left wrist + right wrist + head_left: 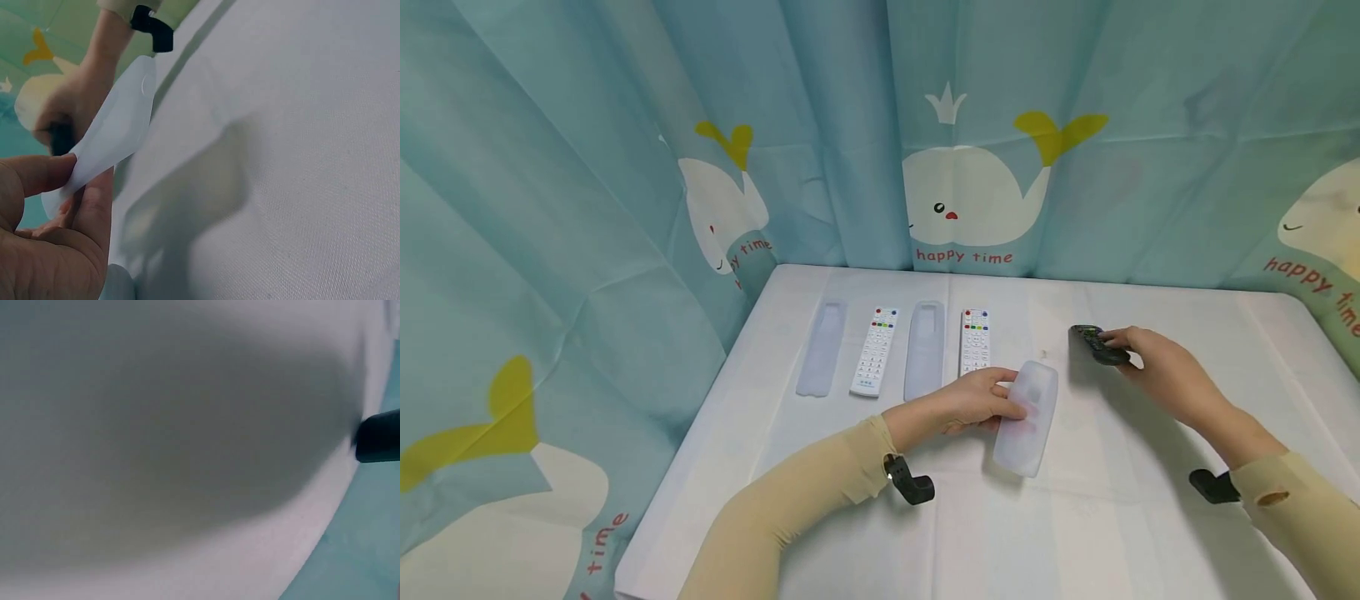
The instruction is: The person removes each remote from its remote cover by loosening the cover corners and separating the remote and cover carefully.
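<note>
My left hand [981, 400] pinches a translucent silicone remote cover [1028, 433] between thumb and fingers, holding it tilted above the table. In the left wrist view the thumb [47, 174] presses on one face of the cover [122, 122], with fingers behind it. To the right, my right hand [1168, 367] grips a black remote control [1090, 337] by its near end, its buttons facing up. The right wrist view shows just one dark end of the remote [380, 439]; the hand itself is out of that view.
On the white table [1112, 533] lie a cover [822, 350], a white remote [874, 354], another cover [925, 358] and a second white remote [975, 337], partly behind my left hand. A blue curtain [842, 125] with whale prints hangs along the back and left.
</note>
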### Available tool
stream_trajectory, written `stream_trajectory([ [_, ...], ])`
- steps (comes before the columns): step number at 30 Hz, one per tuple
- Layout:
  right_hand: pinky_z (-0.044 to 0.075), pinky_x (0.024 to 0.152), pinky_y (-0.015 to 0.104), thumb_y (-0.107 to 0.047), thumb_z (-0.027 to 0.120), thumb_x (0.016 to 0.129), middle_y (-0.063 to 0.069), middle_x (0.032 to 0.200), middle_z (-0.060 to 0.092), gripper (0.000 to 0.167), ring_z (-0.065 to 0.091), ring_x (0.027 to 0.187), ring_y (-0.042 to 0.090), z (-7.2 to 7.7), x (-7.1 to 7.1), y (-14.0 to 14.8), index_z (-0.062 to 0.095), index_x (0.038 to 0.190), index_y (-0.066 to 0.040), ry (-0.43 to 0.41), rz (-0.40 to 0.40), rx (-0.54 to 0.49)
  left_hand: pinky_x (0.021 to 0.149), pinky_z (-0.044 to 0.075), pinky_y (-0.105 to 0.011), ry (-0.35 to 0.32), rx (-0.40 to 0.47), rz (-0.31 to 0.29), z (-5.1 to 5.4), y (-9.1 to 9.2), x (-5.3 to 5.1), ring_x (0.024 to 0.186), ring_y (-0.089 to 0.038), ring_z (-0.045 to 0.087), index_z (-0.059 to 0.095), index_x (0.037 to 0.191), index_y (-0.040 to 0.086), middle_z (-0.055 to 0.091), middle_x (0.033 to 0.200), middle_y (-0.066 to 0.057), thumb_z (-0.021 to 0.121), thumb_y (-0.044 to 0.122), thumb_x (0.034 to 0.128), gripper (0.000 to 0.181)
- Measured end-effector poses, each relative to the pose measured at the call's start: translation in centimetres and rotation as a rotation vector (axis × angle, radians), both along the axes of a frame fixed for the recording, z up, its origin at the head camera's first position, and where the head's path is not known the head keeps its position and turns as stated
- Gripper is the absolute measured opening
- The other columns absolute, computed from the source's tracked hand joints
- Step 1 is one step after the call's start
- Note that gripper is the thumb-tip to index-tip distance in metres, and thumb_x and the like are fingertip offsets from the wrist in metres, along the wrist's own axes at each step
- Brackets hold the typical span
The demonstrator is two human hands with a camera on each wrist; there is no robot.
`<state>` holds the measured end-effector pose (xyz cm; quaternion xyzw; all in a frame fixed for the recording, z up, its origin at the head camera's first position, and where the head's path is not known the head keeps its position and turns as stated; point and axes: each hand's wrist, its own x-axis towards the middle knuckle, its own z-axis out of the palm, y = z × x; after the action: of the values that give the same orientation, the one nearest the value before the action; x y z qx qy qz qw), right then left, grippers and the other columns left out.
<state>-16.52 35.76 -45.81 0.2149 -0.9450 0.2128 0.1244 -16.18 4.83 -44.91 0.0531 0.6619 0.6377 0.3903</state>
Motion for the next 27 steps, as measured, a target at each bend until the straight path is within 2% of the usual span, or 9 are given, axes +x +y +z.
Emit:
stream_trajectory([
  [2, 0.049, 0.086, 0.054, 0.017, 0.079, 0.073, 0.021, 0.124, 0.066, 0.047, 0.062, 0.109, 0.043, -0.2, 0.2, 0.2, 0.063, 0.113, 0.000, 0.019, 0.065, 0.070, 0.085, 0.059, -0.043, 0.002, 0.002, -0.003, 0.0, 0.0, 0.0, 0.094, -0.022, 0.069, 0.050, 0.145, 0.005, 0.071, 0.110, -0.010, 0.073, -0.008, 0.0884, 0.062],
  [5, 0.052, 0.083, 0.052, 0.018, 0.084, 0.066, 0.019, 0.125, 0.065, 0.054, 0.063, 0.107, 0.040, -0.8, 0.6, 0.5, 0.059, 0.110, -0.002, 0.100, 0.154, 0.156, 0.085, 0.059, -0.042, 0.007, 0.003, -0.012, 0.0, 0.0, -0.1, 0.094, -0.022, 0.069, 0.050, 0.146, 0.004, 0.071, 0.109, -0.009, 0.073, -0.007, 0.0885, 0.063],
  [7, 0.054, 0.081, 0.050, 0.015, 0.085, 0.065, 0.019, 0.126, 0.064, 0.056, 0.064, 0.107, 0.039, -1.2, 0.7, 0.7, 0.057, 0.110, -0.004, 0.133, 0.197, 0.204, 0.085, 0.059, -0.042, 0.007, 0.002, -0.012, 0.0, 0.1, -0.1, 0.094, -0.022, 0.069, 0.050, 0.146, 0.004, 0.071, 0.108, -0.008, 0.073, -0.007, 0.0884, 0.063],
  [9, 0.054, 0.079, 0.049, 0.013, 0.081, 0.072, 0.020, 0.126, 0.064, 0.049, 0.064, 0.108, 0.039, -1.5, 0.8, 0.9, 0.055, 0.108, -0.006, 0.168, 0.245, 0.245, 0.085, 0.059, -0.042, 0.008, -0.001, -0.013, 0.0, 0.1, -0.1, 0.094, -0.022, 0.069, 0.049, 0.146, 0.004, 0.071, 0.108, -0.008, 0.073, -0.007, 0.0885, 0.063],
  [12, 0.055, 0.077, 0.049, -0.008, 0.055, 0.106, 0.022, 0.125, 0.064, 0.004, 0.064, 0.109, 0.040, -1.9, 0.8, 1.1, 0.051, 0.105, -0.009, 0.225, 0.305, 0.306, 0.085, 0.059, -0.042, 0.006, -0.001, -0.010, 0.0, 0.2, -0.1, 0.094, -0.022, 0.069, 0.049, 0.146, 0.004, 0.071, 0.108, -0.008, 0.074, -0.006, 0.0884, 0.063],
  [14, 0.055, 0.076, 0.049, -0.022, 0.025, 0.115, 0.023, 0.122, 0.064, 0.030, 0.064, 0.108, 0.041, -2.2, 0.7, 1.2, 0.048, 0.101, -0.009, 0.261, 0.336, 0.339, 0.085, 0.059, -0.042, 0.008, 0.002, -0.007, 0.0, 0.2, -0.1, 0.094, -0.022, 0.069, 0.049, 0.146, 0.004, 0.071, 0.108, -0.008, 0.074, -0.006, 0.0884, 0.063],
  [16, 0.055, 0.074, 0.048, -0.033, 0.000, 0.111, 0.023, 0.121, 0.063, 0.052, 0.064, 0.107, 0.041, -2.4, 0.6, 1.2, 0.044, 0.098, -0.009, 0.283, 0.356, 0.379, 0.086, 0.059, -0.042, 0.006, 0.006, -0.003, 0.0, 0.2, -0.1, 0.095, -0.022, 0.069, 0.049, 0.146, 0.005, 0.071, 0.108, -0.008, 0.074, -0.006, 0.0885, 0.063],
  [21, 0.056, 0.072, 0.046, -0.028, -0.003, 0.111, 0.024, 0.118, 0.062, 0.053, 0.062, 0.107, 0.040, -2.6, 0.4, 1.4, 0.043, 0.097, -0.007, 0.322, 0.418, 0.445, 0.087, 0.058, -0.042, 0.003, 0.021, 0.005, -0.1, 0.3, -0.2, 0.095, -0.022, 0.069, 0.050, 0.146, 0.007, 0.071, 0.109, -0.008, 0.074, -0.006, 0.0888, 0.063],
  [27, 0.056, 0.072, 0.046, -0.026, -0.001, 0.111, 0.024, 0.118, 0.062, 0.053, 0.061, 0.108, 0.040, -2.8, 0.1, 1.7, 0.046, 0.096, -0.007, 0.360, 0.463, 0.465, 0.086, 0.059, -0.041, -0.002, 0.033, 0.027, 0.0, 0.6, -0.3, 0.095, -0.022, 0.070, 0.053, 0.143, 0.009, 0.071, 0.109, -0.008, 0.074, -0.006, 0.0882, 0.061],
])
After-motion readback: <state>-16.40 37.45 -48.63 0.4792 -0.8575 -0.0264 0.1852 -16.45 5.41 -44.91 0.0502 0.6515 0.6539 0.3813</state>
